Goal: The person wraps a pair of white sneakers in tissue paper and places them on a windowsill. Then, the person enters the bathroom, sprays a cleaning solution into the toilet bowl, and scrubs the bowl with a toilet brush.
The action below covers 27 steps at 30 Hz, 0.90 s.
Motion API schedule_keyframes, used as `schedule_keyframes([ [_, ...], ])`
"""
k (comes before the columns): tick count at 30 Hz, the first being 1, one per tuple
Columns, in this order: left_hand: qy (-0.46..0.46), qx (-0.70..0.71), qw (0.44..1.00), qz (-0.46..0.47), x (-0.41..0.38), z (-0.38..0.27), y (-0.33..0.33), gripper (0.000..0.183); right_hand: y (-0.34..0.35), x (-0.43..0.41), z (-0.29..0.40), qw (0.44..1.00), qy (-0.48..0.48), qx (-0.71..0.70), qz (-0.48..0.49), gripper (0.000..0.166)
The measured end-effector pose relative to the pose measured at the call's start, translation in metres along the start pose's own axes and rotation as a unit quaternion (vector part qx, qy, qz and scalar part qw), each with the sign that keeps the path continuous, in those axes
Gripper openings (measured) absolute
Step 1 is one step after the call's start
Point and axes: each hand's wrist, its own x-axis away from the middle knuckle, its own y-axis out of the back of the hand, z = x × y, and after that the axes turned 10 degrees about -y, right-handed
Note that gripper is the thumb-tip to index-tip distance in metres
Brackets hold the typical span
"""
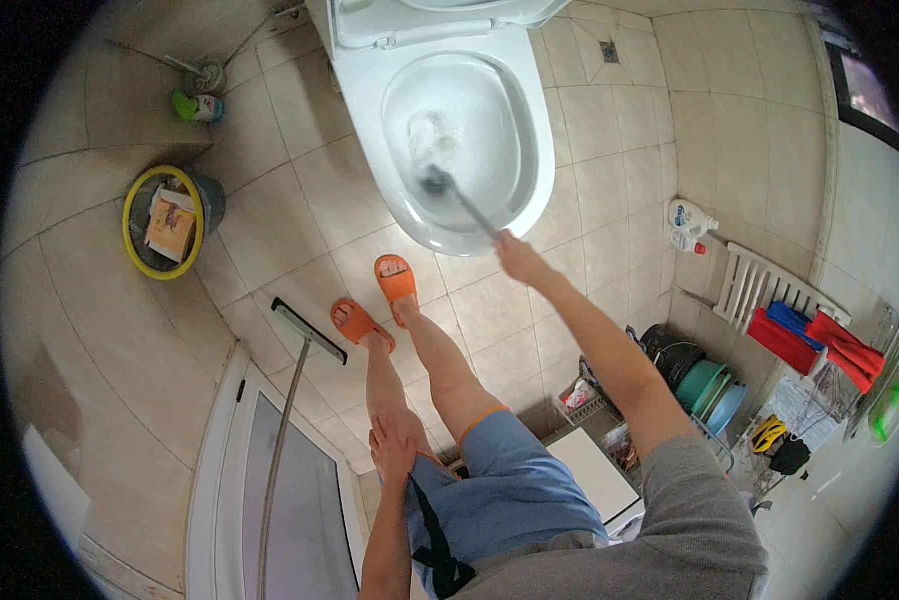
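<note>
My right hand (520, 257) grips the handle of a toilet brush (473, 208) just beyond the front rim of a white toilet bowl (543, 161). The brush's dark head is low inside the bowl, towards its front left, and looks blurred. Foamy or bubbly water lies just behind the brush head. The toilet's lid and seat are raised. My left hand (393, 444) rests on my left knee, at the hem of the blue shorts, with nothing visible in it.
A floor squeegee (309, 331) stands left of my orange slippers. A yellow-rimmed bin (129, 217) and a spray bottle (198, 107) are at the left wall. Detergent bottles (689, 219), a white rack (757, 285) with cloths, and stacked basins (701, 390) are at the right.
</note>
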Motion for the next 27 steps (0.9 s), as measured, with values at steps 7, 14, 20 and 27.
schedule_keyframes([
  [7,0.011,-0.017,1.0,0.011,0.0,-0.004,0.005,0.075,-0.013,0.01,-0.014,0.988,-0.013,0.12,-0.095,0.037],
  [14,0.017,-0.001,1.0,0.014,0.0,-0.001,0.007,0.074,-0.003,-0.002,-0.041,0.978,-0.059,0.158,-0.126,0.037],
  [20,0.016,0.012,1.0,0.02,0.0,0.003,0.004,0.074,-0.006,0.021,-0.003,0.994,-0.061,0.022,0.089,0.038],
  [27,0.01,0.015,1.0,-0.001,-0.003,0.0,0.008,0.072,0.028,-0.056,0.046,0.99,0.024,-0.038,-0.132,0.032],
])
